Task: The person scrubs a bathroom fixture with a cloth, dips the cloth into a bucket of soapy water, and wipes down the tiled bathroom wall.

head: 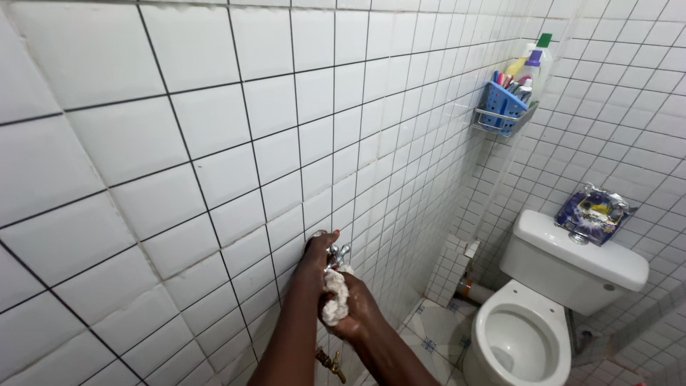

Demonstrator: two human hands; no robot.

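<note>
White square tiles with dark grout cover the tiled wall (179, 143) on the left. Low on it, the left hand (316, 259) reaches up to a chrome tap (336, 252), its fingers curled round the tap's handle. Just right of it and a little lower, the right hand (355, 309) grips a white cloth (334, 297) — a crumpled, lumpy wad, damp-looking and bunched into a vertical roll, pressed against the wall just under the tap. The fingers of this hand are closed tight around the wad. Below both hands a small brass tap (331, 362) sticks out of the wall. Further right stands a white toilet (543, 314) — seat up, a crinkled purple packet (592, 213) on its cistern. High in the corner hangs a blue basket (503, 106) with bottles.
</note>
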